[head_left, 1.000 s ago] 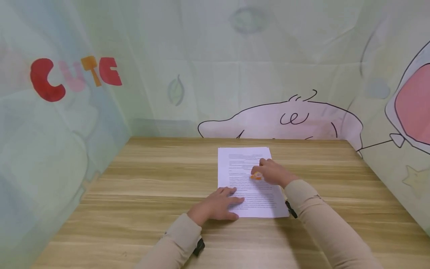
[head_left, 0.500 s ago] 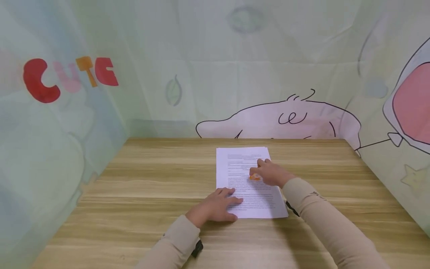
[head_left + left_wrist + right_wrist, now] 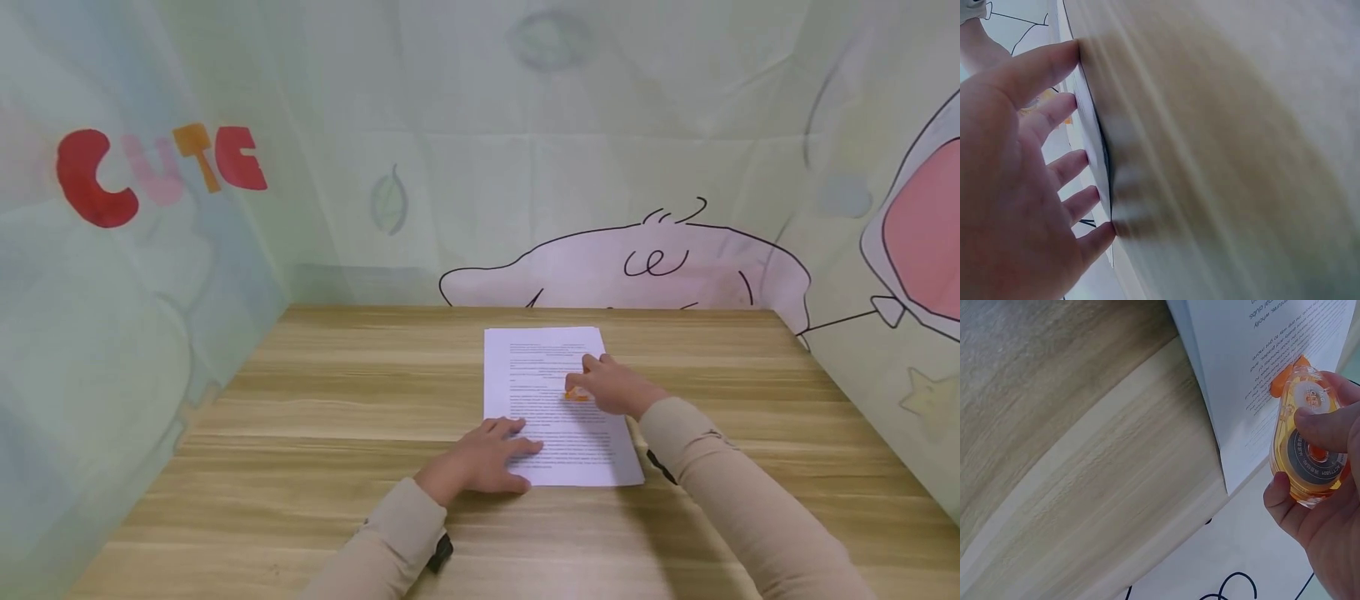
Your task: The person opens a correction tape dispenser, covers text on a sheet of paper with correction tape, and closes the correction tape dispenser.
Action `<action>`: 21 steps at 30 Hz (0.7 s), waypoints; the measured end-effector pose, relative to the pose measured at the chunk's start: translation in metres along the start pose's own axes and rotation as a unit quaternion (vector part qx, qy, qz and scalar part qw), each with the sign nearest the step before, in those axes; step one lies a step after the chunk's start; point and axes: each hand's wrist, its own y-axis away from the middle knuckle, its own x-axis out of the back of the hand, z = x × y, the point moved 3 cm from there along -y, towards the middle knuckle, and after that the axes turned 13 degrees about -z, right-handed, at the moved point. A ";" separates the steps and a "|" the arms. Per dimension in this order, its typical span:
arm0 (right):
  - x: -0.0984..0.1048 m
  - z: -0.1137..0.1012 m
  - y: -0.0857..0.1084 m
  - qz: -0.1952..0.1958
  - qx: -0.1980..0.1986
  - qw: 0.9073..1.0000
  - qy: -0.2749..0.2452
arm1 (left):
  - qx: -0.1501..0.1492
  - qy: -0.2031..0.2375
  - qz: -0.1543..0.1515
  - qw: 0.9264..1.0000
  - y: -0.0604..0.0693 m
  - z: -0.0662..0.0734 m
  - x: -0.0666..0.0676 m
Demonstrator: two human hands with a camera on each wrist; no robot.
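A stack of printed paper [image 3: 555, 458] lies on the wooden table, covered with lines of small text. My right hand [image 3: 615, 387] grips an orange, clear-cased correction tape [image 3: 1304, 450] between thumb and fingers, its orange tip at the upper page. In the head view only a bit of the correction tape [image 3: 576, 395] shows under the fingers. My left hand [image 3: 486, 458] rests with spread fingers on the lower left edge of the paper. In the left wrist view the left hand's fingers [image 3: 1066, 169] touch the sheet's edge.
Wood-grain table [image 3: 337, 417] extends around the paper on every side. Printed cloth walls [image 3: 337, 167] with cartoon drawings and coloured letters enclose the table at the back, left and right. A dark wrist strap part [image 3: 441, 552] shows beneath the left sleeve.
The right hand with the correction tape has shifted slightly to the right across the page. The left hand keeps its place on the paper. The head view has swayed a little.
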 end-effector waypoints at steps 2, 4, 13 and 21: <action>0.001 0.001 0.002 0.001 0.000 1.000 -0.003 | 0.001 -0.001 0.001 1.000 0.000 0.000 0.000; 0.001 0.002 0.004 0.002 -0.001 1.000 -0.006 | 0.001 -0.002 0.001 1.000 0.000 0.000 0.001; 0.001 0.007 0.013 0.016 0.009 1.000 -0.008 | 0.003 0.003 -0.001 1.000 0.000 0.001 0.000; -0.004 0.018 0.017 0.037 0.016 0.999 0.004 | 0.007 0.011 -0.005 1.000 0.000 0.000 0.000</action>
